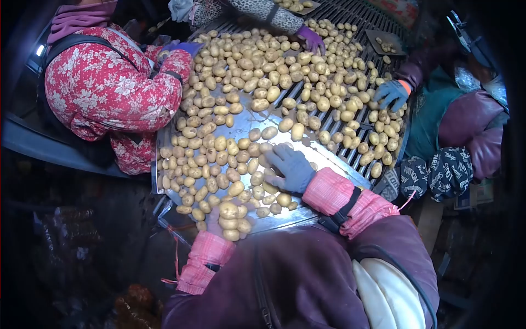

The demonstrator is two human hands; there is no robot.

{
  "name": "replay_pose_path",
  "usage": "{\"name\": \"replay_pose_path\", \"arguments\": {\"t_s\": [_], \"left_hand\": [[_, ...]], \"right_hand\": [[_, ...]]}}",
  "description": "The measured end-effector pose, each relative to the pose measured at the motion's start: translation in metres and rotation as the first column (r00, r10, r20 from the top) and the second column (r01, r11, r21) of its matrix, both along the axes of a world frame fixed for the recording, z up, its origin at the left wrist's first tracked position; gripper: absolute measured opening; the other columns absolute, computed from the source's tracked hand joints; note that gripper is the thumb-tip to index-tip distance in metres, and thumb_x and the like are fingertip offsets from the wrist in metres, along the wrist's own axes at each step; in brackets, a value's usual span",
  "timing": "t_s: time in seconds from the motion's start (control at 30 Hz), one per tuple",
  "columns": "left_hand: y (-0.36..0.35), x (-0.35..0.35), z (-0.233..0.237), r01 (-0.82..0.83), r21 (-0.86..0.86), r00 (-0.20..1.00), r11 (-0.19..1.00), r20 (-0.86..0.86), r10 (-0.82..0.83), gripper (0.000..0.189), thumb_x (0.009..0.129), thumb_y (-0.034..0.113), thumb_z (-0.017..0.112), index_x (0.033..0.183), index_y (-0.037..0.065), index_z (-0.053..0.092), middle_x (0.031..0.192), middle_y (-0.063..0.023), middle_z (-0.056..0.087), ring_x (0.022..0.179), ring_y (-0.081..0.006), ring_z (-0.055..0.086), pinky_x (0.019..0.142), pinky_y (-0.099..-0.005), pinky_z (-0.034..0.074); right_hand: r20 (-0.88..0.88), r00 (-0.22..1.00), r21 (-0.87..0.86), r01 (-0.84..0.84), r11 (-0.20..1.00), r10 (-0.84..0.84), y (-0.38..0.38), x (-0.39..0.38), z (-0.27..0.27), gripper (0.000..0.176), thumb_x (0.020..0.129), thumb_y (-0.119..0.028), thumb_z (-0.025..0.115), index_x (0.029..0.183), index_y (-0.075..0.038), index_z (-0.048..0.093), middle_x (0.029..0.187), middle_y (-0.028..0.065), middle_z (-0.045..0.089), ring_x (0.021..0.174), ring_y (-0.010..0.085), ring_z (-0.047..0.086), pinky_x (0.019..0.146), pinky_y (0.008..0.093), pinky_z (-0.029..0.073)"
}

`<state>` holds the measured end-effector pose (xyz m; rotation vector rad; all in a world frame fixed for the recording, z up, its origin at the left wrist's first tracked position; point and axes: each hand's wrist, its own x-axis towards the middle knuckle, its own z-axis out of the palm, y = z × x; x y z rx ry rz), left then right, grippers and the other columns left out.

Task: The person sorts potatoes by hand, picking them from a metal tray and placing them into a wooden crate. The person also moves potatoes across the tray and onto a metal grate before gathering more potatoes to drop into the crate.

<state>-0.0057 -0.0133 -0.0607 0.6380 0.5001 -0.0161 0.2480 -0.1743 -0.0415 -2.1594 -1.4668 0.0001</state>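
Potatoes cover the metal sheet in front of me. My right hand, in a grey-blue glove and a pink checked sleeve, lies over them with fingers spread. Its fingertips are right at several potatoes on the sheet. Low on the left, my left hand cups a small heap of potatoes at the near edge of the sheet. Those potatoes look larger and closer than the rest, and they hide most of its fingers.
Dark slatted bars carry more potatoes beyond the sheet. A person in a red floral jacket works at the left. Across from me a purple-gloved hand touches potatoes; at the right, another person's blue-gloved hand does too. A small tray holds potatoes.
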Motion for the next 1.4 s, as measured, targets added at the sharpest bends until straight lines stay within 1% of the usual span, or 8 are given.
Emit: {"name": "replay_pose_path", "arguments": {"t_s": [0.37,0.5,0.6,0.7,0.8,0.9,1.27,1.4], "left_hand": [[0.003,-0.003,-0.022,-0.092,-0.075,0.995,0.993,-0.050,0.089,0.083,0.094,0.070,0.033,0.140,0.002,0.045,0.131,-0.0242,0.058,0.091,-0.0364,0.067,0.060,-0.0409,0.055],[0.005,-0.002,-0.021,-0.048,0.024,0.997,0.999,-0.059,0.049,0.083,0.091,0.070,0.035,0.141,0.005,0.045,0.132,-0.0249,0.057,0.090,-0.0386,0.065,0.063,-0.0403,0.055],[0.006,-0.002,-0.010,0.007,0.085,0.999,0.996,-0.049,-0.003,0.080,0.092,0.067,0.035,0.140,0.004,0.046,0.130,-0.0239,0.059,0.090,-0.0373,0.066,0.065,-0.0404,0.056],[0.002,-0.001,-0.011,-0.040,0.055,0.996,0.998,-0.080,0.044,0.077,0.094,0.063,0.035,0.141,0.004,0.046,0.129,-0.0228,0.060,0.090,-0.0354,0.067,0.065,-0.0398,0.057],[-0.003,-0.001,-0.007,-0.078,0.012,0.995,0.997,-0.059,0.078,0.073,0.096,0.061,0.032,0.140,0.005,0.046,0.128,-0.0212,0.061,0.087,-0.0317,0.067,0.061,-0.0371,0.055],[-0.009,0.005,0.019,-0.049,0.109,0.998,0.993,-0.039,0.053,0.067,0.099,0.058,0.028,0.137,0.007,0.049,0.126,-0.0193,0.063,0.078,-0.0257,0.065,0.052,-0.0317,0.049],[-0.001,-0.008,-0.020,-0.068,0.043,0.996,0.997,0.062,0.065,0.078,0.097,0.062,0.035,0.146,0.002,0.039,0.135,-0.0213,0.055,0.110,-0.0366,0.062,0.090,-0.0461,0.056],[-0.009,0.006,0.001,-0.108,-0.113,0.994,0.988,-0.017,0.107,0.062,0.094,0.055,0.042,0.129,0.005,0.054,0.121,-0.0198,0.061,0.088,-0.0288,0.064,0.064,-0.0355,0.054]], "right_hand": [[0.403,0.890,-0.164,0.302,0.939,-0.216,0.074,0.145,-0.016,0.028,0.083,-0.027,0.065,0.108,-0.016,0.071,0.107,0.0105,0.063,0.104,0.0320,0.059,0.086,0.0459,0.049],[-0.134,0.973,0.075,0.199,0.977,-0.188,0.073,0.173,-0.025,0.020,0.084,-0.017,0.062,0.101,-0.015,0.072,0.096,0.0084,0.069,0.088,0.0288,0.065,0.078,0.0381,0.052],[-0.899,0.439,0.270,0.569,0.777,-0.009,0.048,0.164,0.009,0.018,0.086,-0.014,0.060,0.099,-0.011,0.072,0.087,0.0076,0.070,0.082,0.0240,0.067,0.077,0.0339,0.053],[-0.936,0.347,0.266,0.599,0.755,0.054,0.012,0.144,0.046,0.027,0.086,-0.017,0.061,0.111,-0.010,0.070,0.115,0.0141,0.064,0.110,0.0267,0.061,0.084,0.0432,0.051],[-0.364,0.925,0.069,0.139,0.988,-0.105,-0.009,0.124,0.016,0.035,0.085,-0.016,0.062,0.120,-0.015,0.066,0.120,0.0142,0.061,0.106,0.0307,0.062,0.084,0.0447,0.051],[0.073,0.992,-0.212,0.119,0.970,-0.106,-0.013,0.081,0.013,0.041,0.084,-0.017,0.061,0.125,-0.022,0.059,0.124,0.0122,0.057,0.101,0.0356,0.063,0.084,0.0457,0.052],[-0.067,0.992,-0.291,0.083,0.953,-0.107,0.003,0.017,-0.007,0.050,0.084,-0.026,0.064,0.133,-0.028,0.054,0.114,0.0136,0.059,0.100,0.0369,0.063,0.081,0.0487,0.051],[-0.282,0.959,-0.190,-0.075,0.979,0.019,0.006,-0.014,-0.007,0.052,0.082,-0.028,0.069,0.133,-0.024,0.056,0.117,0.0137,0.062,0.104,0.0328,0.064,0.086,0.0449,0.052]]}}
